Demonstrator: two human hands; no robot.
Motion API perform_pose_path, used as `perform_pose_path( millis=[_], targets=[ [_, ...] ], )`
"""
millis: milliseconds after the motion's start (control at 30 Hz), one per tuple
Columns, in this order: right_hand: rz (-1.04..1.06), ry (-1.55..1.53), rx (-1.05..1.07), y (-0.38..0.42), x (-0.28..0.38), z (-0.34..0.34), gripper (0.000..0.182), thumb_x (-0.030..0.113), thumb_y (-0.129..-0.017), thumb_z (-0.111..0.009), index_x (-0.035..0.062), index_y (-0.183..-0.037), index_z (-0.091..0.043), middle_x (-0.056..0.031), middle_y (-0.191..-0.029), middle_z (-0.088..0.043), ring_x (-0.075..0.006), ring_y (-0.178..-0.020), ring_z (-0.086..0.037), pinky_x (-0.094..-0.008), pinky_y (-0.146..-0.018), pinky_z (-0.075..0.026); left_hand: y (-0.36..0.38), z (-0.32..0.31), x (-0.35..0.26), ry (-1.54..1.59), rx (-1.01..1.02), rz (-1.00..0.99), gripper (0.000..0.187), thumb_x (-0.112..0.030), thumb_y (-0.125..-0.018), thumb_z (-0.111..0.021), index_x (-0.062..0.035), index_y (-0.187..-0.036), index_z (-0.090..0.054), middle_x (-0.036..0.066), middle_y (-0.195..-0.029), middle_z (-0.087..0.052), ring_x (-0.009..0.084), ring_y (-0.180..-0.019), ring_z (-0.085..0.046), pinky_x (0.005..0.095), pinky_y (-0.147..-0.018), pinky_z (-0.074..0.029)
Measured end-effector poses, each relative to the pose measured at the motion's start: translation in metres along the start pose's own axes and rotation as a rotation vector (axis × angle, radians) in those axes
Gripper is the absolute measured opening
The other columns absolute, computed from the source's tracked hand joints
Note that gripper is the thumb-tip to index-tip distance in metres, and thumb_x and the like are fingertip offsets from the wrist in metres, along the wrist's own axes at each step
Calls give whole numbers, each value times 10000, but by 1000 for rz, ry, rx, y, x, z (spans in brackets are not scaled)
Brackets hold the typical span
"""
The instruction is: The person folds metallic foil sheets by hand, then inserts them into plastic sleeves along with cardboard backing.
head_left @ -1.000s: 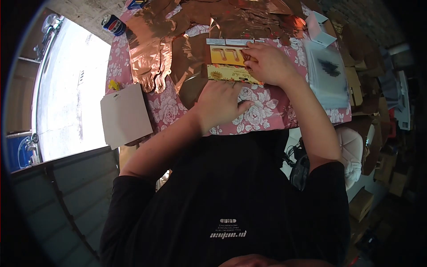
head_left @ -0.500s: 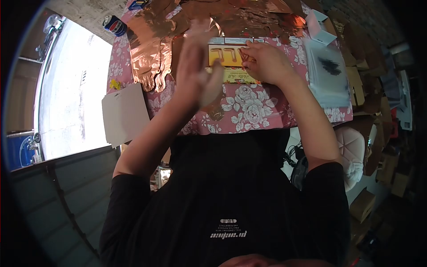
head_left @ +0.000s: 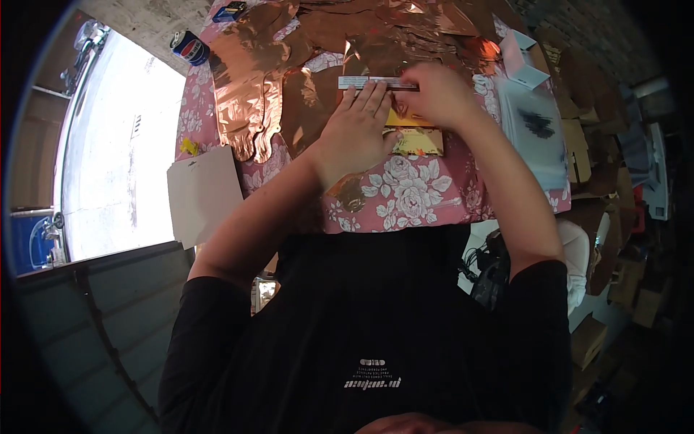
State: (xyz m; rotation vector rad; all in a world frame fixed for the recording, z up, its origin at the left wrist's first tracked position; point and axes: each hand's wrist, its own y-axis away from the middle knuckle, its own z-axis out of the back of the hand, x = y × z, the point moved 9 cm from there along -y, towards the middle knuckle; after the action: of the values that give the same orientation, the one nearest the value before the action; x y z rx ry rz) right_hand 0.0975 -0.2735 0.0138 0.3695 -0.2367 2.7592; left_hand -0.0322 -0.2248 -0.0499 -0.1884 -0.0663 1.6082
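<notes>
A yellow printed card (head_left: 416,141) lies on the flowered tablecloth near the table's front, with a white strip of small print (head_left: 354,82) along its far edge. My left hand (head_left: 358,134) rests flat over the card's left part, fingers stretched out and tips at the white strip. At the right side of the card, my right hand (head_left: 439,94) has its fingers bent in around the upper edge; the fingertips are partly hidden. Most of the card's picture is covered by both hands. Copper-coloured foil balloons (head_left: 246,94) lie flat to the left and beyond the hands.
A cola can (head_left: 189,48) and a small blue box (head_left: 229,11) stand at the far left. A grey cardboard sheet (head_left: 206,195) overhangs the left edge. On the right are clear plastic bags (head_left: 531,137) and an open white box (head_left: 522,59). Cardboard boxes (head_left: 589,340) crowd the floor there.
My left hand, blurred and raised before, has come down flat on the card and now hides its lettering. My right hand stays at the card's right side, its fingers more curled.
</notes>
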Motion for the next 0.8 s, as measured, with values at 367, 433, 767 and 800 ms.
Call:
perform_pose_path(
  millis=[367,433,767,800],
  targets=[
    [-101,-175,-31,-163,-63,-23,405,211,-808,-948,34,-1131,-780,-131,-1038,-800,-277,-969,-767,-395,-873,-610,0,3,1,50,-2,26,800,-505,-1111,-437,63,-1667,-347,252,-1765,-311,371,-1667,-243,527,-1367,-133],
    [-118,-130,82,-179,-76,-41,446,212,-810,-961,23,-1157,-754,-79,-1002,-785,-216,-937,-763,-385,-849,-613,-1,4,0,56,4,32,799,-504,-1110,-440,63,-1666,-350,252,-1764,-313,371,-1666,-246,526,-1367,-134],
    [-159,-236,82,-160,-78,-45,629,218,-750,-999,8,-1272,-718,-126,-1093,-798,-242,-977,-766,-389,-854,-610,0,3,1,60,8,22,804,-486,-1104,-474,68,-1669,-331,262,-1764,-301,376,-1671,-230,526,-1371,-137],
    [-101,-170,90,-158,-71,-44,691,246,-738,-1004,-6,-1303,-697,-141,-1107,-801,-275,-996,-772,-402,-844,-612,0,3,1,60,9,21,804,-486,-1104,-474,68,-1669,-331,262,-1764,-301,376,-1671,-230,526,-1371,-137]
  ],
)
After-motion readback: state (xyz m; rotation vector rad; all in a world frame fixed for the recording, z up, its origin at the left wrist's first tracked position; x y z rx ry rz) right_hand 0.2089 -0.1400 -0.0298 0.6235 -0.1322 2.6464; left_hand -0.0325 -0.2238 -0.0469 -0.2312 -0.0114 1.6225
